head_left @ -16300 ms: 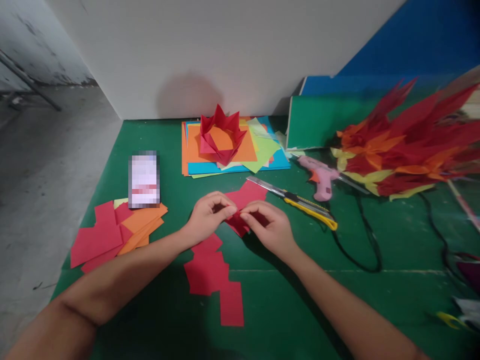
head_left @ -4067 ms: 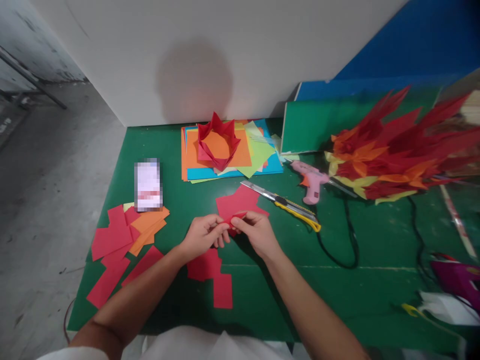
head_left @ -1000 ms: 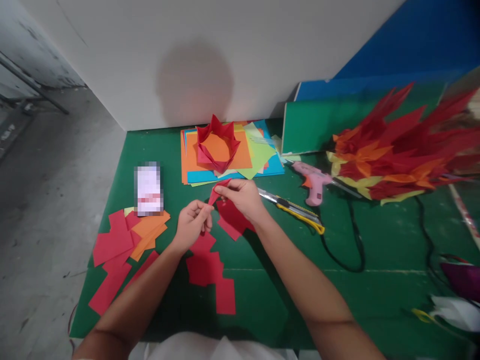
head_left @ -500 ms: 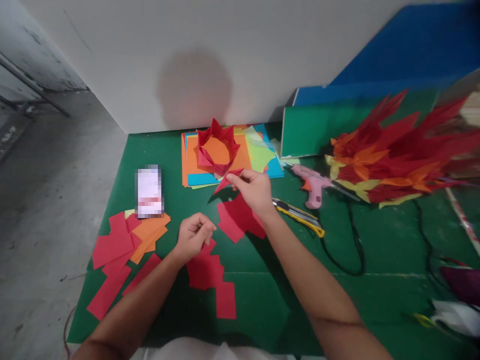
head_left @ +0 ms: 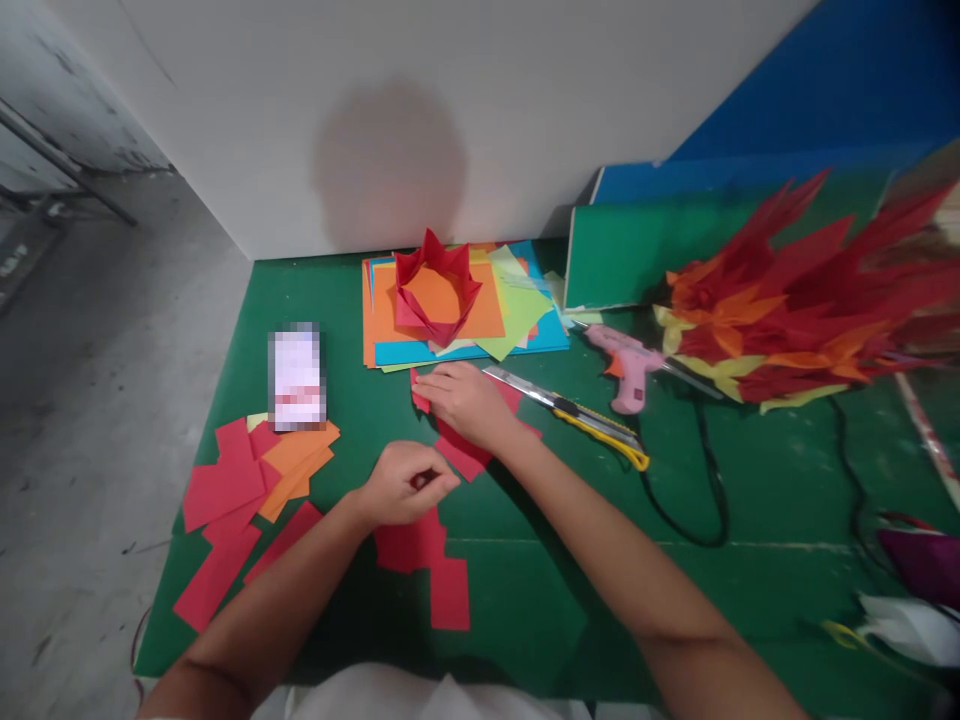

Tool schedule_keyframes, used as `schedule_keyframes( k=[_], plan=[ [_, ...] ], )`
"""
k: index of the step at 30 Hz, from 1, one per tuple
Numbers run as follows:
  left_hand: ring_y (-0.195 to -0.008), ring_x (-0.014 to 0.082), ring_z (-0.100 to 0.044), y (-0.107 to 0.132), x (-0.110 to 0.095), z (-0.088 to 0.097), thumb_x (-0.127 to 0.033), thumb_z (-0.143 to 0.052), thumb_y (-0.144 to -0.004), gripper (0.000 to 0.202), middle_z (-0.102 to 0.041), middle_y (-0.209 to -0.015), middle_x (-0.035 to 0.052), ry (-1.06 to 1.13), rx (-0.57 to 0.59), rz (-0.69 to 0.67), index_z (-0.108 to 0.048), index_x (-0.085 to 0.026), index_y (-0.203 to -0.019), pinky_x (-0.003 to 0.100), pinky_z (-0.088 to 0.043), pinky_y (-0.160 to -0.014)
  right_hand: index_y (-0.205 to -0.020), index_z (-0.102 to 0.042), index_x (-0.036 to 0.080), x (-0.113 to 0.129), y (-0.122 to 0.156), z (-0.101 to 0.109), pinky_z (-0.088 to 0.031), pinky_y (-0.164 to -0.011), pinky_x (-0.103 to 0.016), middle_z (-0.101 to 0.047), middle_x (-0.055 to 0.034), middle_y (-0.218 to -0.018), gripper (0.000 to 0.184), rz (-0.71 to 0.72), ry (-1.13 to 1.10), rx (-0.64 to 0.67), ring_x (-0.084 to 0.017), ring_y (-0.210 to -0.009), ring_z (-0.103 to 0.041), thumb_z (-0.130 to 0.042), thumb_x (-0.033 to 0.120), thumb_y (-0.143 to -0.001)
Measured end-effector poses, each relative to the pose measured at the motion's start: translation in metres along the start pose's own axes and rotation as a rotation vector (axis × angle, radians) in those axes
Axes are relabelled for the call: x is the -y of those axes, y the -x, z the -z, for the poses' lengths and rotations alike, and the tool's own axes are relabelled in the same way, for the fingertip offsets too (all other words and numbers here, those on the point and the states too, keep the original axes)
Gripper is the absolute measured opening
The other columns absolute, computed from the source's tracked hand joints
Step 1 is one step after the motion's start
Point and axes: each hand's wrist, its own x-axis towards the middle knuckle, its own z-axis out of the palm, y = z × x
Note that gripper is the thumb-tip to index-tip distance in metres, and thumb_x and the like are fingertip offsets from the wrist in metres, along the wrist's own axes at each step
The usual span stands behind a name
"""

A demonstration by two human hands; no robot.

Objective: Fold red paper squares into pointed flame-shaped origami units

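My right hand (head_left: 466, 402) lies low over the table, its fingers closed on a small folded piece of red paper (head_left: 418, 391) that sticks out on the left. Under its palm are loose red paper rectangles (head_left: 466, 455). My left hand (head_left: 409, 483) is curled, thumb against the fingers, with nothing visible in it. It hovers above a second spread of red paper rectangles (head_left: 412, 545). Behind both hands, a ring of pointed folded red paper (head_left: 450, 328) stands on a stack of coloured sheets (head_left: 491, 310).
A yellow-handled utility knife (head_left: 600, 425) lies blade out near my right hand. Beyond it are a pink glue gun (head_left: 630, 365) with its cord and a large red-orange paper bunch (head_left: 795, 300). A blurred-out phone (head_left: 297, 378) and paper pieces (head_left: 225, 490) sit left.
My right hand has come down and left from beside the ring to the table with the folded red paper, uncovering the knife blade. My left hand has shifted slightly right and curled tighter.
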Motion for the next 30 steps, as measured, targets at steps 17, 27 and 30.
schedule_keyframes(
  k=[17,27,30],
  plan=[
    [-0.058,0.0113,-0.057,-0.003,-0.003,-0.006,-0.033,-0.050,-0.089,0.027,-0.064,-0.063,0.0009,0.045,0.117,0.265,-0.062,-0.018,-0.071,0.021,-0.042,-0.057,-0.125,-0.055,0.023,0.002,0.035,0.035,-0.036,-0.082,-0.040,-0.060,-0.0099,-0.120,0.041,-0.377,0.031,0.054,-0.028,-0.107,-0.049,-0.056,0.037,-0.087],
    [-0.129,0.0279,-0.044,-0.002,0.002,-0.013,-0.025,-0.049,-0.090,0.026,-0.056,-0.130,0.0125,-0.423,0.066,0.021,-0.060,-0.019,-0.113,0.049,-0.035,-0.104,-0.130,-0.051,0.025,-0.002,0.086,0.041,-0.036,-0.092,-0.044,-0.055,-0.0090,-0.133,0.040,-0.394,0.129,0.003,-0.026,-0.121,-0.048,-0.037,0.019,-0.093],
    [-0.132,0.0310,-0.039,-0.001,0.005,-0.015,-0.029,-0.052,-0.090,0.030,-0.051,-0.135,0.0144,-0.523,0.155,0.024,-0.060,-0.016,-0.116,0.053,-0.033,-0.106,-0.131,-0.049,0.020,-0.012,0.097,0.045,-0.040,-0.087,-0.047,-0.057,-0.0141,-0.126,0.042,-0.567,0.169,-0.073,-0.031,-0.112,-0.052,-0.039,0.018,-0.090]
  ],
)
